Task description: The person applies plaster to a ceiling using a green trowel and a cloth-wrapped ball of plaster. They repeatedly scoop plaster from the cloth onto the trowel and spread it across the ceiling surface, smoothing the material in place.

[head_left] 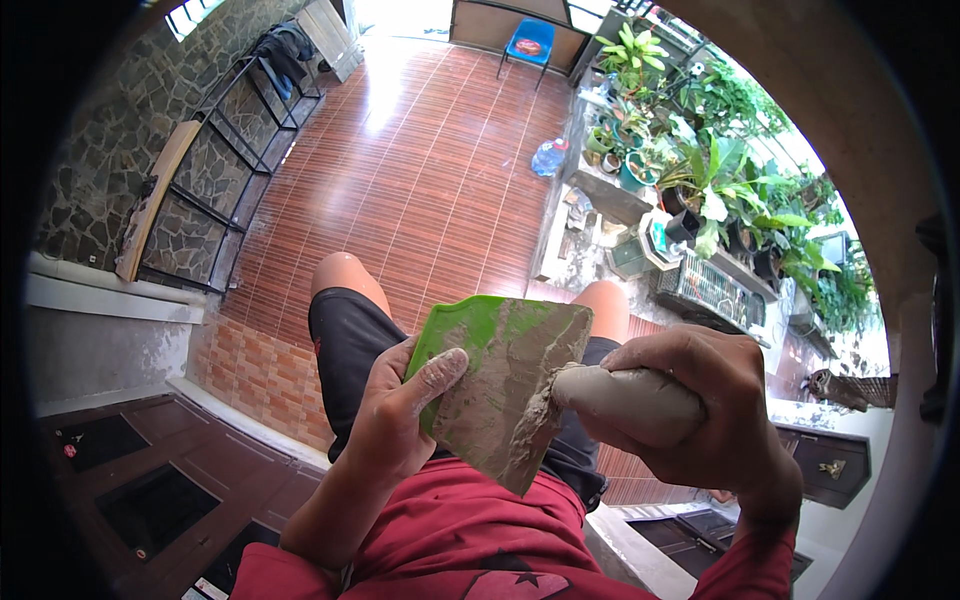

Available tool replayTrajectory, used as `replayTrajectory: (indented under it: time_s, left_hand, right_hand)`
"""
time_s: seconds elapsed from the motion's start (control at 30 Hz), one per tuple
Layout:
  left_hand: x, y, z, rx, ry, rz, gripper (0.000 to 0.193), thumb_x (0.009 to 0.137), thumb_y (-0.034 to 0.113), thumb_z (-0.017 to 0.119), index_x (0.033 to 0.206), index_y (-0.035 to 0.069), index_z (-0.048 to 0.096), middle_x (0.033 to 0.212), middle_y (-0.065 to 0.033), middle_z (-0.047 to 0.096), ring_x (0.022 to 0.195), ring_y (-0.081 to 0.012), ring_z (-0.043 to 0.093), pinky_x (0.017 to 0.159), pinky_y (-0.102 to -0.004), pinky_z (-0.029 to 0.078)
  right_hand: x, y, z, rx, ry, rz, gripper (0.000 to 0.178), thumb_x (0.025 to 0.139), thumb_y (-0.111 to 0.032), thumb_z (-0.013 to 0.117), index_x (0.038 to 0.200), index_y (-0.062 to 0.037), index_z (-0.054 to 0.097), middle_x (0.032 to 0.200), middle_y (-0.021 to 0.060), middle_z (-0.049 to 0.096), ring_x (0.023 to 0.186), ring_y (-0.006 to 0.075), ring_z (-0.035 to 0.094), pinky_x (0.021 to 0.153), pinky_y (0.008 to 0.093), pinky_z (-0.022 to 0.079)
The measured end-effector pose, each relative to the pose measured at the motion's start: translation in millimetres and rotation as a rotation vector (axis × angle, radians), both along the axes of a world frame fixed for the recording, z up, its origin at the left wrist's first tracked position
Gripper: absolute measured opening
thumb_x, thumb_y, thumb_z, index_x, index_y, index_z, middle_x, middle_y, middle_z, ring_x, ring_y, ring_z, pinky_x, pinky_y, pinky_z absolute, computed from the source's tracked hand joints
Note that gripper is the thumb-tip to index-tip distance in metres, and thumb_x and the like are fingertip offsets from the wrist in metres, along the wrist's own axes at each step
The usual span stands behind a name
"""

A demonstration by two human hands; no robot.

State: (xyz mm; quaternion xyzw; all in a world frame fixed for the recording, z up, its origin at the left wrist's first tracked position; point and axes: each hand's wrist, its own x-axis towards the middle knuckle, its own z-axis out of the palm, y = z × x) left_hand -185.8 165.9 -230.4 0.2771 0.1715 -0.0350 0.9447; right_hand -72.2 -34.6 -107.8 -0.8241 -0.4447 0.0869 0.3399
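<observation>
My left hand (410,400) grips the left edge of a green plastic board (450,335), its pale-smeared thumb lying on top. Wet grey-brown mortar (490,390) coats most of the board, and green shows mainly along the upper left. My right hand (700,390) is closed around a smooth, grey, rounded tool (640,405), whose exact kind I cannot make out. The tool's narrow end meets the board's right edge, where a thick ridge of mortar is heaped. The board is held over my lap.
Red-brown tiles (400,180) cover the floor ahead. A black metal frame (225,160) with a wooden plank (155,200) stands along the left stone wall. Potted plants (700,180) and a wire cage (710,290) line the right. A blue chair (528,42) stands far back.
</observation>
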Motion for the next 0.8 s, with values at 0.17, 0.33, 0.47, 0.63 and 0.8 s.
replayTrajectory:
  time_s: [0.17, 0.33, 0.47, 0.63, 0.8]
  left_hand:
    - [-1.4, 2.3, -6.3, -0.107, 0.008, -0.018, 0.033, 0.095, 0.009, 0.055, 0.123, -0.007, 0.051, 0.111, -0.018, 0.065, 0.098, -0.0202, 0.067, 0.085, -0.0327, 0.056]
    - [0.5, 3.8, -9.8, -0.09, 0.01, -0.016, 0.035, 0.095, 0.011, 0.056, 0.124, -0.007, 0.05, 0.113, -0.0192, 0.064, 0.099, -0.0216, 0.067, 0.086, -0.0338, 0.056]
    - [1.0, 4.6, -9.2, -0.14, 0.036, -0.026, 0.031, 0.096, 0.01, 0.054, 0.122, -0.007, 0.051, 0.11, -0.0175, 0.065, 0.097, -0.0202, 0.068, 0.083, -0.0322, 0.058]
    - [2.1, 3.7, -11.4, -0.245, 0.046, -0.05, 0.031, 0.097, 0.012, 0.054, 0.121, -0.007, 0.051, 0.109, -0.0176, 0.065, 0.096, -0.0204, 0.068, 0.083, -0.0325, 0.058]
    - [4.3, 0.9, -15.3, -0.341, 0.026, -0.082, 0.035, 0.097, 0.015, 0.053, 0.124, -0.007, 0.049, 0.112, -0.019, 0.063, 0.099, -0.0224, 0.068, 0.086, -0.0351, 0.057]
  right_hand:
    - [2.2, -1.0, -7.3, 0.096, -0.223, 0.075, 0.03, 0.067, -0.011, 0.085, 0.09, -0.0062, 0.065, 0.075, 0.0086, 0.069, 0.062, 0.0211, 0.067, 0.054, 0.0305, 0.051]
    - [4.8, -2.9, -14.1, 0.108, -0.308, 0.117, 0.033, 0.063, -0.005, 0.081, 0.092, -0.0068, 0.066, 0.07, 0.0044, 0.064, 0.054, 0.017, 0.058, 0.049, 0.0281, 0.045]
    - [4.7, -2.6, -17.0, 0.105, -0.349, 0.128, 0.034, 0.061, -0.005, 0.079, 0.093, -0.0082, 0.069, 0.063, 0.001, 0.055, 0.051, 0.0157, 0.052, 0.046, 0.0283, 0.041]
    - [3.7, -3.5, -15.7, 0.086, -0.392, 0.116, 0.033, 0.06, -0.006, 0.08, 0.091, -0.0098, 0.07, 0.06, -0.0003, 0.05, 0.05, 0.0155, 0.05, 0.045, 0.0283, 0.039]
    - [7.2, -10.1, -15.6, 0.059, -0.373, 0.1, 0.034, 0.06, -0.005, 0.08, 0.091, -0.0086, 0.069, 0.061, 0.0007, 0.051, 0.051, 0.0156, 0.051, 0.045, 0.0285, 0.039]
